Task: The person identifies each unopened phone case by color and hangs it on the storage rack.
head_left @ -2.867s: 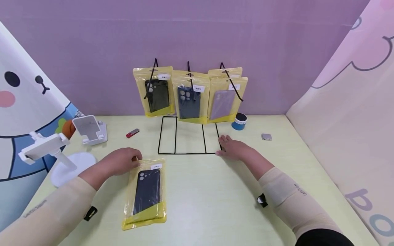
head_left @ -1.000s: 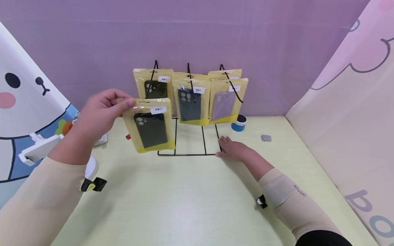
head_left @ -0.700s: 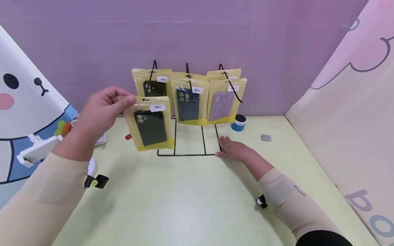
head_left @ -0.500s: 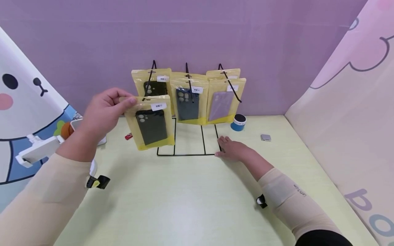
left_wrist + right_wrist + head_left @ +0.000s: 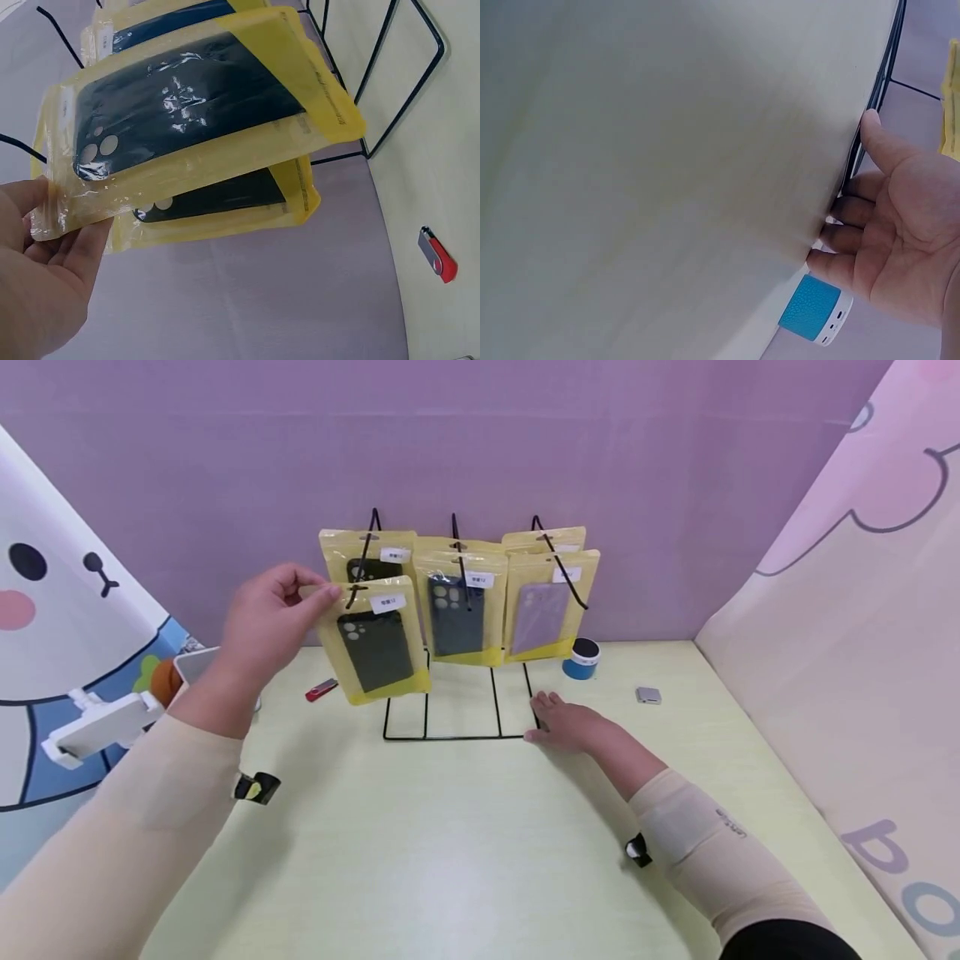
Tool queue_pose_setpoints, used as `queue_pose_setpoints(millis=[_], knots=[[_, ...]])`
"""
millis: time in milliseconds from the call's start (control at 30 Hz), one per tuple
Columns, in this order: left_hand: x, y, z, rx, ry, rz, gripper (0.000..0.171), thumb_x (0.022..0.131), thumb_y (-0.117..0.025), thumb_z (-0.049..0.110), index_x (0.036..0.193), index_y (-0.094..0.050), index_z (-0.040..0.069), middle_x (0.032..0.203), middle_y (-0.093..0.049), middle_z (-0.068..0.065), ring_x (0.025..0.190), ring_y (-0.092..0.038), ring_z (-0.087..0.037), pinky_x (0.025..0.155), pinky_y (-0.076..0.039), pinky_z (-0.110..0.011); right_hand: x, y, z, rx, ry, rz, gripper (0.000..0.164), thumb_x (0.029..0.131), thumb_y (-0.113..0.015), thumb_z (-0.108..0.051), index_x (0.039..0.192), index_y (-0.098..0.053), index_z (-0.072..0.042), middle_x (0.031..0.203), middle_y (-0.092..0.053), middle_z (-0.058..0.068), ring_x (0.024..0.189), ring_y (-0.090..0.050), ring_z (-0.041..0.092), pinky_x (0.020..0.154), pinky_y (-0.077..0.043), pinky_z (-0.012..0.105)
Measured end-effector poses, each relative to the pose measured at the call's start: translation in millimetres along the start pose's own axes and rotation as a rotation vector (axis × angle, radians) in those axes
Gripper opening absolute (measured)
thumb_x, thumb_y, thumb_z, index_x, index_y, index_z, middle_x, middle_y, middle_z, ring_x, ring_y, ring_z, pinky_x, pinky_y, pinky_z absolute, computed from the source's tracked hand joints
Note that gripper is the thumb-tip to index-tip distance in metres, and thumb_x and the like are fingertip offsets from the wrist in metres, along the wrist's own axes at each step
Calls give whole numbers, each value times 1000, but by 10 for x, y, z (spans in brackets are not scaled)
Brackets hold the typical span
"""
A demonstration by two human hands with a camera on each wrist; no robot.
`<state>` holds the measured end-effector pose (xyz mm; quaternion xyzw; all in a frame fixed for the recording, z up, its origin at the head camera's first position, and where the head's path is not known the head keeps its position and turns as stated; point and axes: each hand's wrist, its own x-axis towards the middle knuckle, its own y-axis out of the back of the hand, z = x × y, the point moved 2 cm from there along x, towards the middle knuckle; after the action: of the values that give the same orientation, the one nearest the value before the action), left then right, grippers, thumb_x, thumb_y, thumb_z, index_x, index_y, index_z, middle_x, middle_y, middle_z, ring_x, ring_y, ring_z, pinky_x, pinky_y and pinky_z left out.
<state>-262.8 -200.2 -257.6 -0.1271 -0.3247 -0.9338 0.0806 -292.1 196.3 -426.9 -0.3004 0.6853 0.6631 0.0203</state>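
Note:
My left hand [image 5: 272, 620] pinches the upper left corner of a yellow-edged clear bag with a dark phone case [image 5: 377, 652] in it. The bag hangs tilted in front of the rack's left hook [image 5: 363, 560], whose tip shows at the bag's top by the hang hole. In the left wrist view, thumb and fingers grip the top end of this packaged phone case [image 5: 187, 112]. Behind it hangs another bagged dark case [image 5: 333, 547], partly hidden. My right hand [image 5: 570, 727] rests its extended fingers on the right side of the black wire rack's base [image 5: 461, 738].
A bagged blue phone case [image 5: 459, 618] hangs on the middle hook, and a bagged purple case [image 5: 542, 614] on the right, with another behind. Around stand a blue speaker [image 5: 581, 660], a red USB stick [image 5: 321, 690], a small grey block [image 5: 648, 695] and a white phone stand [image 5: 105, 727].
My left hand lifted the bagged dark phone case off the table to the left hook, then moved it slightly up and right, closer to the hook. My right hand stays on the rack's base.

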Motion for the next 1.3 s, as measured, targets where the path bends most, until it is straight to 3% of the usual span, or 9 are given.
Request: queue_pose_setpoints(millis=[200,833,1133,1300], knots=[[106,-17,15,-8,48,18,41,90,-60,58,105,-65,20,95,-55,1,88,-46,-17,63,-40,-32,-3,-8,-15,5,12,6,79,102,-42,-52,157,-15,-2,164,-9,19,151,-7,37,119,-24,53],[322,-51,-34,-14,24,105,39,88,-65,54,103,-59,19,88,-52,7,84,-47,-13,65,-40,-29,1,-25,-22,10,7,-3,79,102,-41,-52,157,-13,-3,164,-7,17,152,-5,35,120,-23,52],[291,-44,-9,-6,39,108,43,88,-64,55,108,-58,17,93,-50,6,89,-44,-16,69,-39,-30,27,-28,-31,7,9,-9,79,102,-41,-53,157,-13,-4,165,-7,17,152,-5,34,120,-23,52],[246,-11,-25,-84,36,108,45,90,-64,51,118,-54,17,102,-52,10,96,-48,-12,78,-42,-27,44,-15,-27,13,8,-6,79,102,-41,-53,157,-13,-4,165,-7,16,152,-5,35,120,-23,53]])
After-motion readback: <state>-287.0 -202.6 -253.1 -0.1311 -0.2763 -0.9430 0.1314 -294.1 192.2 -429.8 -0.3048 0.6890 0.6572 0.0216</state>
